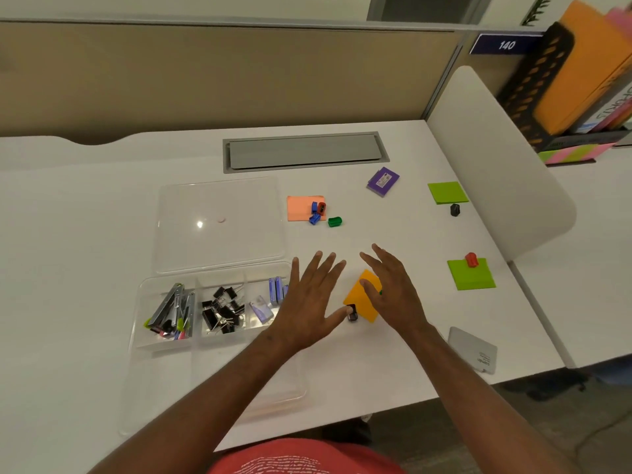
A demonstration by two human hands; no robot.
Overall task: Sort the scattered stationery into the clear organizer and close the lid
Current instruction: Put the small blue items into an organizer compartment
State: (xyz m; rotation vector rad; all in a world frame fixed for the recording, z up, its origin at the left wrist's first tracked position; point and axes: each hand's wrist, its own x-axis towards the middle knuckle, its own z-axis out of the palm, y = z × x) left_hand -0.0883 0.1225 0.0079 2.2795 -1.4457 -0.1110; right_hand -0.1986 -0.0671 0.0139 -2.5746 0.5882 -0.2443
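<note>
On desk (102,206): 2 green pads (447,192), 2 blue sharpeners (314,213).

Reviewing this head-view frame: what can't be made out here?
- Orange sticky pad: its right part is covered by the right hand.
- Organizer: its right end is behind the left hand.
- Purple box: its label is too small to read.
</note>
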